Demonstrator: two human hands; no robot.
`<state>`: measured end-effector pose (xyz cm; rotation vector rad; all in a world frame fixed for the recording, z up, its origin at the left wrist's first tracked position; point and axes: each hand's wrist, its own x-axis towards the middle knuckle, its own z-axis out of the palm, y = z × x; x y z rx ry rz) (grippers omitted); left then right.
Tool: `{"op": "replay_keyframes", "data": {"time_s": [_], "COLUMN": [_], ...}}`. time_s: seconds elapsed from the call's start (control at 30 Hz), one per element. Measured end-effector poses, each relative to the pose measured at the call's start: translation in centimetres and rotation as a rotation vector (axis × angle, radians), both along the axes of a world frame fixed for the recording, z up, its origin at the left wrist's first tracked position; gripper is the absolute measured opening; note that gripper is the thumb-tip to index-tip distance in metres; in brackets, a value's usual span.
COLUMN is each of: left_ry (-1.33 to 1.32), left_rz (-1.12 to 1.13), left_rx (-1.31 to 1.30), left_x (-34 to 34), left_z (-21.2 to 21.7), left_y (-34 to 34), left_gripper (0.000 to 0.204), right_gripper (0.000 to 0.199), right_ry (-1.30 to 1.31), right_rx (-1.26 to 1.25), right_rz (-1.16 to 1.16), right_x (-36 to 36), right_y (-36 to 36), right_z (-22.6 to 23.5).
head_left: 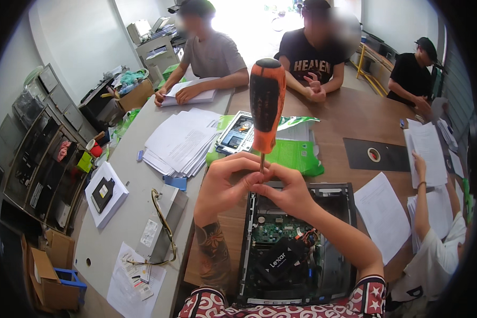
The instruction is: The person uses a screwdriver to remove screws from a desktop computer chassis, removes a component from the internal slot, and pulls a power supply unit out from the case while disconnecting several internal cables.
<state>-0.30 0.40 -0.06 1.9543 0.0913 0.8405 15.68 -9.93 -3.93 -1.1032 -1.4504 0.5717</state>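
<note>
A screwdriver (pixel 266 100) with an orange and black handle stands upright in front of me, handle on top. My left hand (pixel 225 183) and my right hand (pixel 285 192) meet around its thin metal shaft, fingertips pinched together; whether a screw sits there is hidden by the fingers. Under my hands lies an opened desktop computer case (pixel 350 212). Inside it show a green circuit board (pixel 273 229), a black solid-state drive (pixel 281 258) lying tilted, and a bundle of coloured wires (pixel 308 236).
A silver power supply (pixel 161 222) with cables is at left, near a black optical drive (pixel 102 194) on white paper. Beyond my hands are a drive in a metal bracket (pixel 237 132) and green packaging (pixel 297 155). Paper stacks (pixel 180 139) and several people surround the tables.
</note>
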Motion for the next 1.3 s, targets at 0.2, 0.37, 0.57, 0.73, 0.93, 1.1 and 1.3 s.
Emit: {"op": "replay_keyframes", "data": {"time_s": [0.2,0.37,0.57,0.73,0.93,1.1,1.3], "left_ry": [-0.05,-0.063,-0.097,-0.048,-0.025,-0.034,-0.07], "left_rz": [0.061,0.135,0.017,0.046,0.079,0.084,0.088], "left_rx": [-0.077,-0.108,-0.14,-0.073,-0.177,-0.177,-0.204], "left_x": [0.2,0.0,-0.3,-0.3,-0.4,-0.2,-0.2], "left_z": [-0.7,-0.9,-0.5,-0.4,-1.0,-0.6,0.0], "left_y": [-0.3,0.2,0.1,-0.1,0.3,-0.2,-0.7], "left_gripper": [0.01,0.007,0.013,0.016,0.017,0.015,0.026], "right_gripper": [0.024,0.022,0.016,0.018,0.018,0.02,0.017], "right_ry": [-0.129,-0.047,-0.071,-0.079,-0.064,-0.037,-0.007], "right_rx": [0.028,-0.059,-0.056,-0.075,-0.06,0.006,-0.061], "right_rz": [0.146,0.24,0.175,0.06,0.052,0.191,0.095], "right_x": [1.0,0.7,0.5,0.5,0.0,0.4,0.2], "right_y": [0.2,0.6,0.4,0.5,0.7,0.8,0.9], "right_z": [-0.9,-1.8,-1.9,-2.3,-2.1,-2.8,-2.9]}}
